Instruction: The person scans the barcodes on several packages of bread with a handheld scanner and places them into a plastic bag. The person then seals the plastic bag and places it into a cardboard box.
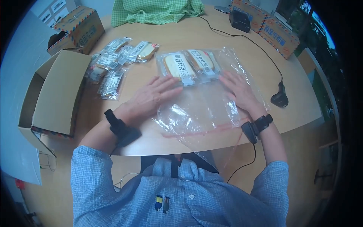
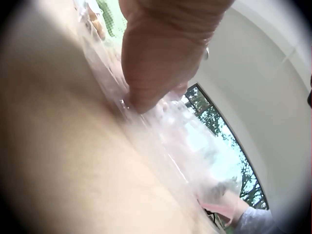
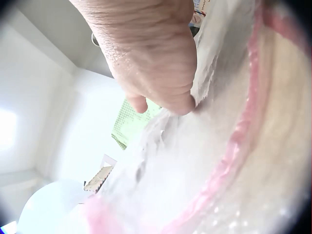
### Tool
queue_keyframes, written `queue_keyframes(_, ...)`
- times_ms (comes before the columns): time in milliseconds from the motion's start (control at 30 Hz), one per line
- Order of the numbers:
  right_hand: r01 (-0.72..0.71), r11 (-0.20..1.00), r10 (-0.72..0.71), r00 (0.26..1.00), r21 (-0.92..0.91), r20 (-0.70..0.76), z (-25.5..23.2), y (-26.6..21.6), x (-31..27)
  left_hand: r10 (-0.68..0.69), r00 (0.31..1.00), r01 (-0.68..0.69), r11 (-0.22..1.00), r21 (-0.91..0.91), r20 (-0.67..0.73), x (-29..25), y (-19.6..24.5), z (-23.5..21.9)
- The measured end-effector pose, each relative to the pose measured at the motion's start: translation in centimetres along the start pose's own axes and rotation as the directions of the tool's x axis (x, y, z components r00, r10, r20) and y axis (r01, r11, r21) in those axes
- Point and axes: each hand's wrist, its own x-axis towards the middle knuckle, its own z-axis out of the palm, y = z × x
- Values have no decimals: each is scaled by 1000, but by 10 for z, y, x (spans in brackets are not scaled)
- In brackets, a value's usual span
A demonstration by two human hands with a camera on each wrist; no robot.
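Note:
A large clear plastic bag point(image 1: 196, 109) with a red strip near its front edge lies flat on the table. Two wrapped bread packs, a left one point(image 1: 177, 67) and a right one point(image 1: 202, 62), lie side by side at its far end. The left hand point(image 1: 153, 94) rests on the bag's left side, fingers spread, fingertips by the left pack. On the right side rests the right hand point(image 1: 240, 90), its fingers extended near the right pack. The wrist views show the left hand point(image 2: 161, 53) and the right hand point(image 3: 151, 58) against the clear film.
Several wrapped packs point(image 1: 109, 60) lie left of the bag. An open cardboard box point(image 1: 60, 90) stands at the left, another box point(image 1: 85, 32) behind it. Green checked cloth point(image 1: 151, 11) lies at the back. At the right are boxes point(image 1: 278, 36), a black device point(image 1: 240, 20) and a cable with a black object point(image 1: 280, 99).

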Motion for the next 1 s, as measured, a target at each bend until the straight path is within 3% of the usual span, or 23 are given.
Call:
queue_keyframes(33, 56, 998, -56, 998, 42, -12, 8, 2, 1, -1, 1000, 1, 1000, 4, 0, -2, -4, 4)
queue_keyframes(100, 116, 990, -114, 993, 81, -26, 17, 8, 1, -26, 1000, 27, 939, -341, 9, -9, -12, 15)
queue_keyframes(133, 61, 970, -58, 998, 237, -19, 16, 10, 2, -213, 977, 191, 852, -488, 10, -12, -6, 11)
queue_keyframes(167, 2, 922, -1, 1000, 388, -3, 15, 12, 2, -214, 977, 190, 851, -489, 6, -13, -9, 8)
queue_keyframes(200, 1, 922, -1, 1000, 387, -1, 13, 14, 2, -249, 968, 202, 701, -684, 30, -16, -14, 4)
queue_keyframes(233, -184, 858, 132, 981, 480, 140, 5, 9, 5, -276, 959, 203, 508, -837, 65, -18, -16, 1)
queue_keyframes(267, -364, 760, 243, 928, 539, 284, 1, 5, 8, -446, 880, 362, 411, -837, 162, -18, -14, -3)
queue_keyframes(300, -360, 761, 247, 930, 540, 273, 2, 3, 11, -440, 884, 357, 421, -834, 157, -16, -18, -3)
queue_keyframes(367, -494, 504, 338, 868, 709, 364, 14, -3, 15, -540, 739, 446, -56, -894, 402, -14, -33, 5)
queue_keyframes(400, -490, 502, 341, 870, 713, 357, 20, -6, 18, -604, 674, 417, -163, -894, 424, -12, -37, 12)
queue_keyframes(433, -566, 400, 414, 813, 721, 409, 25, -11, 21, -604, 676, 418, -159, -894, 423, -8, -42, 10)
queue_keyframes(467, -632, 291, 476, 747, 718, 464, 28, -15, 23, -649, 580, 583, -92, -807, 493, -5, -47, 8)
queue_keyframes(500, -629, 295, 475, 749, 719, 461, 29, -18, 25, -700, 472, 725, -36, -687, 535, -3, -50, 7)
queue_keyframes(533, -636, 395, 507, 752, 663, 421, 27, -21, 28, -705, 474, 721, -35, -693, 528, 0, -48, 6)
queue_keyframes(567, -640, 486, 533, 756, 595, 379, 26, -24, 29, -805, 592, 625, 479, -616, -26, 4, -44, 6)
queue_keyframes(600, -637, 491, 530, 760, 595, 376, 28, -23, 28, -546, 645, 503, 830, -240, -535, 9, -41, 7)
queue_keyframes(700, -607, 501, 528, 779, 617, 339, 41, -16, 27, -293, 728, 328, 943, -60, -620, 41, -16, -17)
queue_keyframes(767, -596, 443, 542, 773, 670, 329, 43, -15, 24, -174, 952, 179, 984, -1, -251, 66, -6, -8)
queue_keyframes(800, -595, 453, 536, 777, 664, 330, 42, -15, 23, -183, 948, 188, 982, -5, -260, 78, -9, 0)
queue_keyframes(867, -548, 470, 545, 797, 692, 260, 41, -20, 20, -380, 920, 385, 922, -39, 94, 100, -28, 23)
queue_keyframes(900, -546, 471, 538, 800, 693, 265, 38, -22, 18, -389, 916, 394, 918, -38, 95, 108, -42, 29)
queue_keyframes(967, -484, 383, 593, 782, 787, 192, 34, -27, 13, -411, 737, 631, 702, -329, 537, 122, -69, 38)
queue_keyframes(1000, -483, 381, 579, 789, 789, 204, 38, -25, 9, -387, 759, 577, 773, -265, 525, 130, -76, 45)
